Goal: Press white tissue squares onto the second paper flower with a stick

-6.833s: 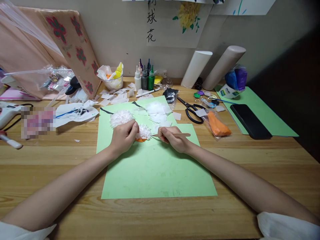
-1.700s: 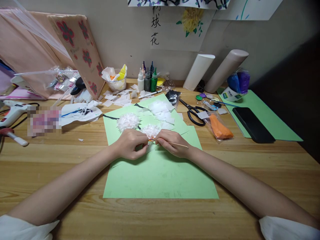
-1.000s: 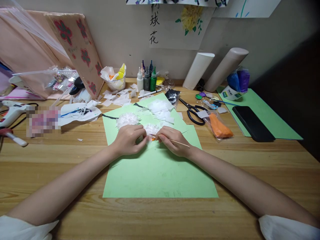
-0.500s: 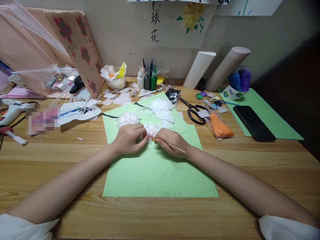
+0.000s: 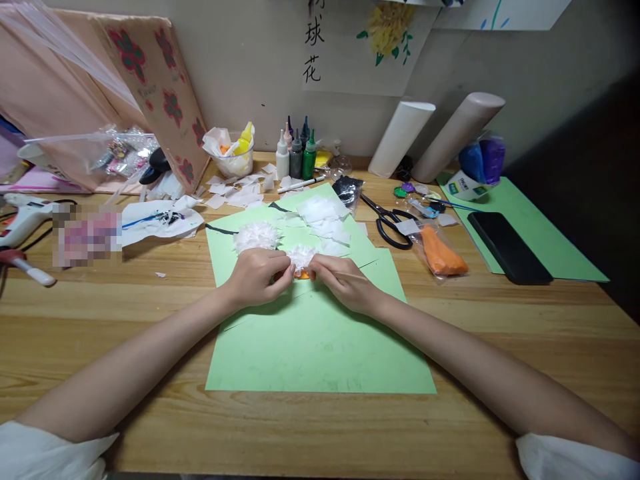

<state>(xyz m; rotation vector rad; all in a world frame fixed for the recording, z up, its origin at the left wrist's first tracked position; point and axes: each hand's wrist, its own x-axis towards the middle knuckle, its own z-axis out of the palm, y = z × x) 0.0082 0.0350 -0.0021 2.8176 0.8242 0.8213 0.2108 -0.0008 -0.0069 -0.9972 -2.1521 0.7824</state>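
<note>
A green paper sheet (image 5: 320, 347) lies in front of me, with a fluffy white paper pompom (image 5: 257, 236) on its left side. Between my hands is a second white paper tuft (image 5: 301, 257), with a bit of orange (image 5: 303, 275) at its lower edge. My left hand (image 5: 261, 277) is closed in a pinch at the tuft's left side; what its fingertips hold is hidden. At the tuft's right, my right hand (image 5: 345, 280) is closed around a thin wooden stick (image 5: 349, 276), its tip hidden by the fingers. White tissue squares (image 5: 324, 217) are piled just behind.
Black-handled scissors (image 5: 387, 220), an orange clay packet (image 5: 443, 252) and a black phone (image 5: 509, 247) lie to the right. Several paint bottles (image 5: 296, 157) and a plastic cup (image 5: 230, 157) stand at the back. A glue gun (image 5: 25, 217) is at the far left.
My right hand has turned slightly, and the stick now lies flatter along it. The loose paper bit below the tuft no longer shows, and more orange is visible there.
</note>
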